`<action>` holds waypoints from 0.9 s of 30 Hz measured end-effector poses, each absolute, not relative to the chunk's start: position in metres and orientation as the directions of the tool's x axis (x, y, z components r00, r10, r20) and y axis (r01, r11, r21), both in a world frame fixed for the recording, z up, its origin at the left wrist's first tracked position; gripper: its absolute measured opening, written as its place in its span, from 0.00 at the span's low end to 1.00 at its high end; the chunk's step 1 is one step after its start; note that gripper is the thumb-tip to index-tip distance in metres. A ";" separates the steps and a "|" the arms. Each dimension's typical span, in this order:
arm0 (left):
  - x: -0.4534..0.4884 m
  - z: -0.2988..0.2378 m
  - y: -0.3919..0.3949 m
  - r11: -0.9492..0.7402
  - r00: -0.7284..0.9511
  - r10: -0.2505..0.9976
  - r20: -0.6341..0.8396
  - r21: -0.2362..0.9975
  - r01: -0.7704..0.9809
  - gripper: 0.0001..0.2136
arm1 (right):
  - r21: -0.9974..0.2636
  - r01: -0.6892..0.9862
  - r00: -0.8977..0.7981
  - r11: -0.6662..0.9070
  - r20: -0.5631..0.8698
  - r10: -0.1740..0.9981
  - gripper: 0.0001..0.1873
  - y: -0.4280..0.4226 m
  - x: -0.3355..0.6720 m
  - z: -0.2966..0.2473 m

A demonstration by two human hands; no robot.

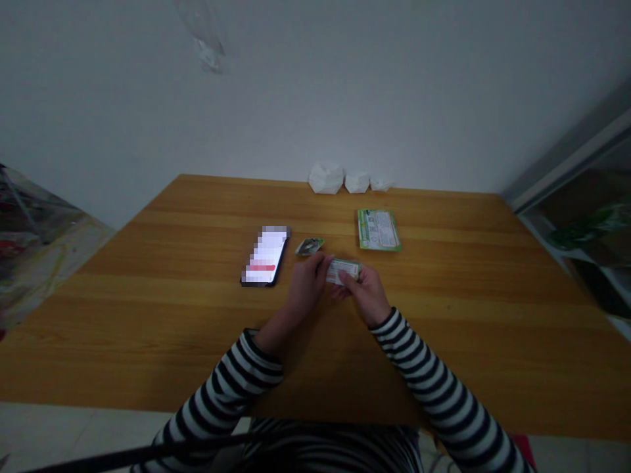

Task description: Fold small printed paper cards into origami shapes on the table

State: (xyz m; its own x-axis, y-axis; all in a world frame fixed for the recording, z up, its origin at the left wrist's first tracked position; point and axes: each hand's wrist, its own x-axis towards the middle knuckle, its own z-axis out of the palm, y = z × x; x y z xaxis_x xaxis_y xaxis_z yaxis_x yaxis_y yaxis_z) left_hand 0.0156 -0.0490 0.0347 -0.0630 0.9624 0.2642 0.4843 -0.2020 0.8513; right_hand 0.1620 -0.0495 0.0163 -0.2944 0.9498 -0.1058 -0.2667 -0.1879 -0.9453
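Observation:
My left hand [305,286] and my right hand [365,293] are close together over the wooden table [148,328]. Between them I hold a small white-and-green packet [342,270], pinched at its left end by my left fingers and at its right end by my right fingers. Just beyond my left hand lies a small silver-and-green foil piece [309,246]. Farther right, a flat green-edged printed card or packet [378,230] lies on the wood, apart from both hands.
A smartphone [265,256] with a lit, blurred screen lies left of my hands. Several crumpled white paper-like lumps [326,177] sit along the far table edge by the white wall [315,79]. Shelving stands at the right, and plastic sheeting hangs at the left.

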 end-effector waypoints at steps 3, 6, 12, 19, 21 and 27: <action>0.009 0.037 -0.045 -0.223 -0.062 0.956 0.286 0.849 0.479 0.15 | -0.927 -0.303 -0.416 -0.219 -0.078 0.906 0.27 -0.048 0.169 0.023; 0.003 0.039 -0.043 -0.223 -0.066 0.953 0.295 0.835 0.503 0.14 | -0.919 -0.320 -0.518 -0.230 -0.034 0.855 0.31 -0.045 0.177 0.028; 0.007 0.038 -0.045 -0.207 -0.079 0.950 0.303 0.795 0.570 0.13 | -0.958 -0.250 -0.373 -0.137 -0.035 0.927 0.33 -0.045 0.170 0.018; 0.010 0.032 -0.044 -0.254 -0.063 0.936 0.347 0.786 0.564 0.13 | -0.937 -0.316 -0.370 -0.151 -0.025 0.929 0.36 -0.048 0.164 0.014; 0.006 0.033 -0.042 -0.284 -0.073 0.923 0.379 0.795 0.536 0.14 | -0.926 -0.336 -0.432 -0.170 -0.009 0.902 0.39 -0.047 0.167 0.017; 0.001 0.037 -0.039 -0.221 -0.087 0.956 0.281 0.883 0.414 0.16 | -0.913 -0.362 -0.517 -0.188 0.029 0.855 0.39 -0.042 0.176 0.015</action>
